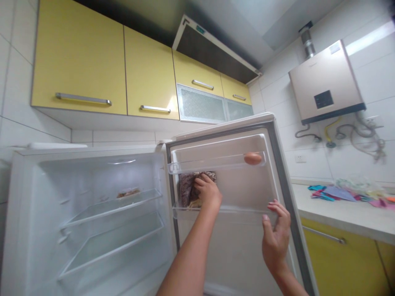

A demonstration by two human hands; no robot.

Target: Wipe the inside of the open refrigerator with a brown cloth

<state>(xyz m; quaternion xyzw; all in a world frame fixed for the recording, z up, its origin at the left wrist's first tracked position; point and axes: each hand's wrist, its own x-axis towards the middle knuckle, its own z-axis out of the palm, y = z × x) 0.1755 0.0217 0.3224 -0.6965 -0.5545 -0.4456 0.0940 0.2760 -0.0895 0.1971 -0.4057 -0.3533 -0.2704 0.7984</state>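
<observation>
Currently recorded, by item:

Left hand [207, 190]: was reaching into the lower door shelf, fingers curled down over the dark patterned packet [187, 188]; contact was visible, but whether the grip was fully closed could not be told.

Right hand [275, 233]: was raised at 4 o'clock from the left hand, palm facing the door, fingers half open and loosely curved; fingertips lay at the front rail of the lower door shelf [243, 210]; nothing was held.

Dark patterned packet: stood in the lower door shelf at its hinge end, at 9 o'clock from the left hand, partly hidden behind the upper shelf rail.

Egg [252, 158]: lay in the upper door shelf [212, 164], at 2 o'clock from the left hand, well apart from both hands.

Refrigerator door [247, 185]: was swung open, inner liner facing the camera.

Refrigerator cabinet [89, 213]: was open at 9 o'clock from the door; a small dish [128, 193] sat on its upper glass shelf.

Counter [345, 213]: ran at 3 o'clock from the door, carrying coloured cloths [336, 192].

Wall heater [326, 84]: was mounted at 1 o'clock, above the counter.

Yellow wall cabinets [101, 70]: hung at 11 o'clock, above the cabinet.
</observation>
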